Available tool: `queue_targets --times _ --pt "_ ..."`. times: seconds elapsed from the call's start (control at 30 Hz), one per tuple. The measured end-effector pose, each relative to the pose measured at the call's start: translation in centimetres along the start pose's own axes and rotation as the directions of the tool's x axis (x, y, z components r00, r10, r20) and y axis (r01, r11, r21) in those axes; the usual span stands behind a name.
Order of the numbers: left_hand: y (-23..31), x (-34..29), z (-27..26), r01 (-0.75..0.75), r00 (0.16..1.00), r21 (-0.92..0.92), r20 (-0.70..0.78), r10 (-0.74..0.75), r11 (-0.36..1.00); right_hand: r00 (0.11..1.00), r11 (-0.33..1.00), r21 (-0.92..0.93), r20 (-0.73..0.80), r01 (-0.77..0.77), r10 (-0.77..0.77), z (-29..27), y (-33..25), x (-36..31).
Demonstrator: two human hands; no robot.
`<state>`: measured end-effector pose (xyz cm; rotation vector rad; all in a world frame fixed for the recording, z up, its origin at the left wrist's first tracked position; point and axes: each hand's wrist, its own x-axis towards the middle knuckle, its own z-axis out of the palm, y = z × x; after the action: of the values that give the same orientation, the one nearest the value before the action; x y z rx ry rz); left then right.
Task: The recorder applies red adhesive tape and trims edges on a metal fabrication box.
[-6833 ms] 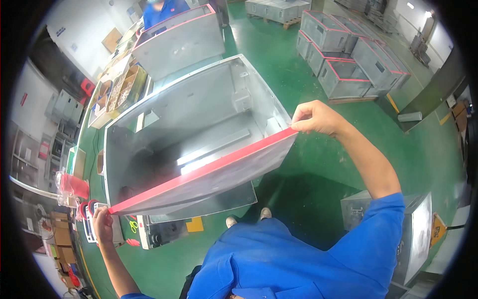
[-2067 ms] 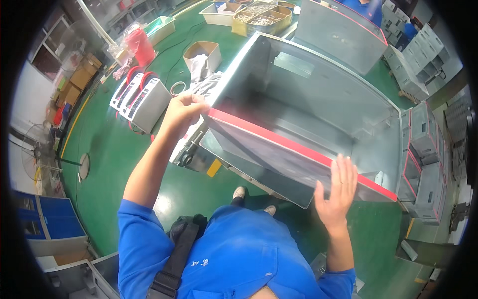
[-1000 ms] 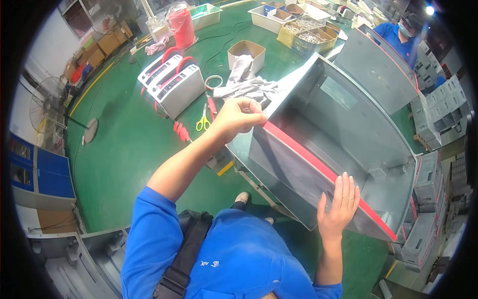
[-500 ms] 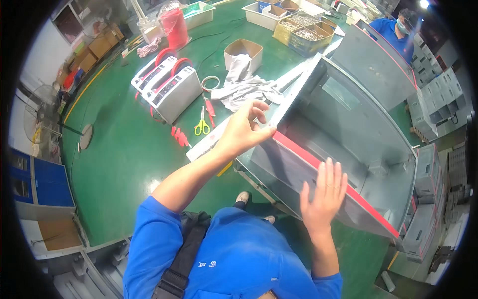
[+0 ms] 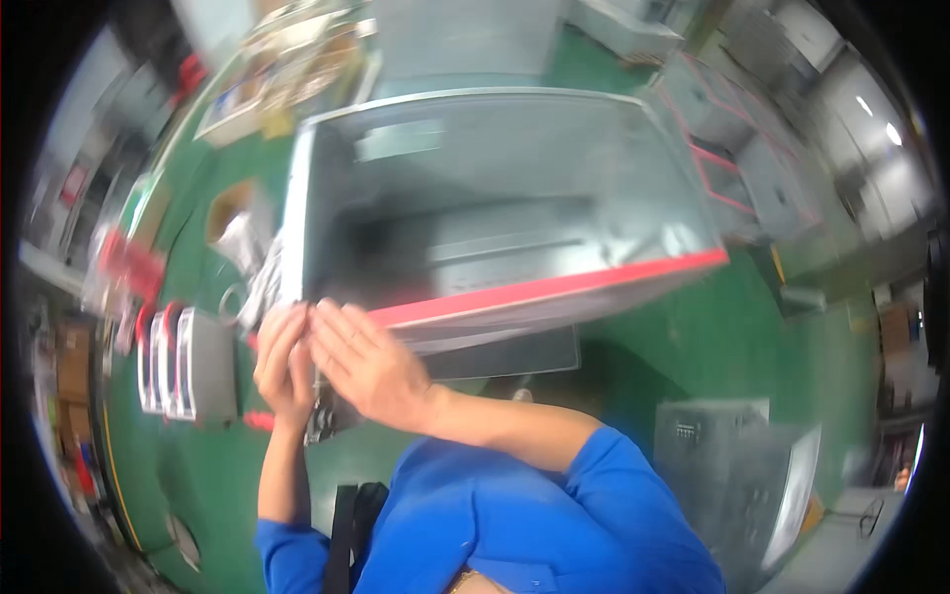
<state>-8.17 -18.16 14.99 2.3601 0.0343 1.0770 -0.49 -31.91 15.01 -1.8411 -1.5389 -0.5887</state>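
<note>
In front of me stands a large open grey metal cabinet, its hollow inside facing up. A red strip runs along its near edge. At the near left corner my left hand has its fingers bent together; what they hold, if anything, is hidden. Right beside it lies my right hand, fingers stretched out flat and close together, their tips at the same corner by the end of the red strip. The view is smeared by motion.
Left of the cabinet are a white cloth at a cardboard box and grey-white machines with red handles. Grey cabinets with red edging stand at the right. A grey panel is at the lower right.
My view has swung to the right, so the cabinet now lies straight across. My right hand has left the middle of the red strip and joined my left hand at the left corner.
</note>
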Motion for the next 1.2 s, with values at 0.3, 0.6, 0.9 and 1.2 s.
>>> queue_targets --times 0.3,0.6,0.9,1.2 --pt "-0.9 5.0 0.3 -0.089 0.953 -0.166 0.271 0.133 0.982 0.901 0.723 -0.542 -0.19 -0.428 0.39 -19.7 13.9 -15.8" --pt "-2.2 9.5 2.3 -0.116 0.854 -0.163 0.488 0.182 0.98 0.485 0.618 -0.032 -0.652 -0.785 0.582 -23.2 20.4 -19.9" --pt "2.0 6.4 3.9 -0.002 0.919 -0.053 0.392 0.022 0.999 0.545 0.697 -0.129 -0.728 -0.705 0.417 -20.6 27.8 -15.8" --pt "17.8 3.0 14.0 0.078 0.942 0.057 0.324 -0.093 0.995 0.614 0.706 0.111 -0.414 -0.699 0.672 -18.7 47.4 -8.1"
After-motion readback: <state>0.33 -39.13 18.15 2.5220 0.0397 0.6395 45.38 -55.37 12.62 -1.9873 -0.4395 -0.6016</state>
